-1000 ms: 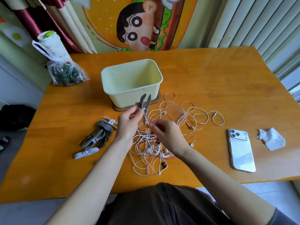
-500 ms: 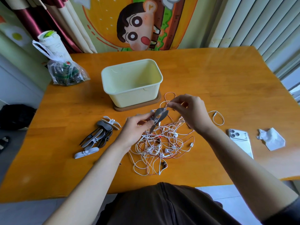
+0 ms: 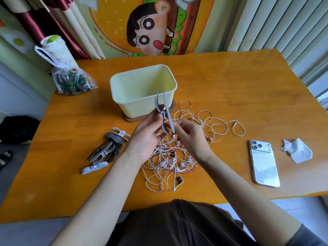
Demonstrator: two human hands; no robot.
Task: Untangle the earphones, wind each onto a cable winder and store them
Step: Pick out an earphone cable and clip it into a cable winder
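A tangle of white and pink earphones (image 3: pixel 179 157) lies on the orange table (image 3: pixel 230 96) in front of me. My left hand (image 3: pixel 145 137) holds a grey cable winder (image 3: pixel 164 110) upright above the tangle, its wings spread apart. My right hand (image 3: pixel 190 135) pinches the winder's lower wing together with a white cable end. A pale yellow box (image 3: pixel 142 89) stands just behind the winder on a brown base. More grey, black and white winders (image 3: pixel 108 150) lie in a heap to the left.
A white phone (image 3: pixel 264 164) lies face down at the right, a crumpled tissue (image 3: pixel 298 150) beyond it. A plastic bag (image 3: pixel 71 79) with dark items and a white cup sits at the back left corner. The table's near edge is close to my body.
My right hand came back from the far side of the tangle to the winder. The left hand turned the winder from tilted to upright and lifted it a little.
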